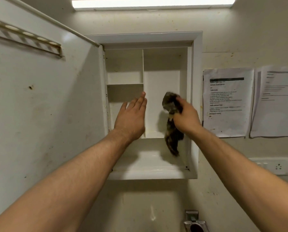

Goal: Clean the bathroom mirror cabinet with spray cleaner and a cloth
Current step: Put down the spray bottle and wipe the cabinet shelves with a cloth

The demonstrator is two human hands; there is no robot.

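both arms reached up from the lower corners toward the open mirror cabinet (196, 104) at centre frame. the left hand (131, 118) was flat, fingers straight and together, raised at the vertical divider (143, 91). just right of centre, the right hand (186, 118) gripped a dark cloth (171, 124) inside the tall right compartment, its tail hanging down. the hands were apart. the door (44, 106) stood open at left.
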